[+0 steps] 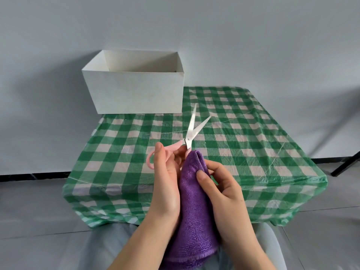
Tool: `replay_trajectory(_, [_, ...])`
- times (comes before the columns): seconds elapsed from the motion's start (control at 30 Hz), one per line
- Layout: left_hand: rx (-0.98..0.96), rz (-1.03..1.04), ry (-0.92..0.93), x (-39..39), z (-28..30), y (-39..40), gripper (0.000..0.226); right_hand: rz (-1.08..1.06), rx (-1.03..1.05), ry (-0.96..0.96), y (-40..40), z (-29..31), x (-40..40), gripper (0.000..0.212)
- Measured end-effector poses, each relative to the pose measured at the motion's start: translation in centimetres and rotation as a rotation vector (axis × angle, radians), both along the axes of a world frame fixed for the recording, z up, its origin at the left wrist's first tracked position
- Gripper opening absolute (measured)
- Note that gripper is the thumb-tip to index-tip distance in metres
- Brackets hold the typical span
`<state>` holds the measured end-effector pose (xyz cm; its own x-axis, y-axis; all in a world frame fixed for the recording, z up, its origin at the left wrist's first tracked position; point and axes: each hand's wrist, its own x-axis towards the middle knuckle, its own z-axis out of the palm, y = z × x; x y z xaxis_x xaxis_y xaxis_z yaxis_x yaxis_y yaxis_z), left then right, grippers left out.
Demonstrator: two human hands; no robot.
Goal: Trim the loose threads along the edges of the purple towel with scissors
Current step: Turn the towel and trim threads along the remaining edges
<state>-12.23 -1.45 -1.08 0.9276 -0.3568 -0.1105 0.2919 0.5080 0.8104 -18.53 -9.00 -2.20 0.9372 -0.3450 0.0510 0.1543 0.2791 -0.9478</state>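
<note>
The purple towel (194,211) hangs bunched between my two hands, its top fold raised just over the near table edge and its lower end on my lap. My right hand (224,193) pinches the towel's upper right side with thumb and fingers. My left hand (165,182) holds pink-handled scissors (190,133), fingers through the handle loops. The blades are spread apart and point up and away, just above the towel's top fold. Loose threads are too fine to see.
A table with a green-and-white checked cloth (243,145) lies in front of me. A white open box (134,88) stands at its far left corner. A black stand leg (344,164) shows at the right on the grey floor.
</note>
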Motion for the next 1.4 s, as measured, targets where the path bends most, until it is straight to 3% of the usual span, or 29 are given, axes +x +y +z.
replay_trajectory(0.13, [0.027, -0.073, -0.017, 0.4, -0.5, 0.7, 0.064, -0.049, -0.029, -0.015, -0.3, 0.0, 0.0, 0.017])
replay_trajectory(0.27, [0.092, -0.018, -0.016, 1.9, -0.9, 2.0, 0.070, -0.104, -0.166, -0.022, -0.9, -0.2, -0.2, 0.007])
replay_trajectory(0.4, [0.155, 0.042, 0.026, 2.5, -0.3, 2.9, 0.064, -0.078, -0.163, -0.011, -1.5, -0.2, -0.4, 0.014])
replay_trajectory(0.53, [0.126, 0.129, 0.054, 3.2, 0.2, 4.2, 0.036, -0.054, -0.174, -0.018, -2.2, 0.0, -0.7, 0.008])
replay_trajectory(0.67, [0.346, 0.155, -0.176, 4.0, 0.6, 5.7, 0.012, -0.012, -0.158, -0.013, -3.4, 0.4, -1.1, 0.012])
replay_trajectory(0.77, [0.537, 0.056, -0.288, 4.0, 1.2, 6.6, 0.020, 0.002, -0.095, 0.004, -4.6, 0.7, -1.3, 0.015])
replay_trajectory(0.83, [0.622, -0.071, -0.316, 3.6, 1.9, 6.9, 0.032, 0.028, -0.078, 0.004, -5.2, 0.8, -1.3, 0.028])
replay_trajectory(0.9, [0.652, -0.212, -0.319, 2.8, 2.5, 6.8, 0.037, 0.049, -0.068, 0.014, -5.6, 0.8, -1.2, 0.047])
replay_trajectory(1.0, [0.629, -0.265, -0.348, 1.6, 2.7, 5.9, 0.036, 0.056, -0.023, 0.056, -5.8, 0.8, -1.0, 0.054])
replay_trajectory(1.07, [0.648, -0.175, -0.428, 1.0, 2.3, 5.4, 0.030, 0.088, 0.058, 0.095, -5.9, 0.9, -1.0, 0.049])
replay_trajectory(1.2, [0.786, -0.036, -0.696, 0.5, 1.9, 5.1, 0.031, 0.154, 0.263, 0.128, -6.0, 1.7, -0.9, 0.016])
replay_trajectory(1.33, [1.039, 0.069, -1.139, 0.9, 1.4, 5.1, 0.045, 0.159, 0.302, 0.147, -6.0, 2.4, -0.8, 0.012])
replay_trajectory(1.4, [1.136, 0.061, -1.240, 0.8, 1.5, 5.0, 0.046, 0.168, 0.301, 0.158, -5.9, 2.6, -0.8, 0.012])
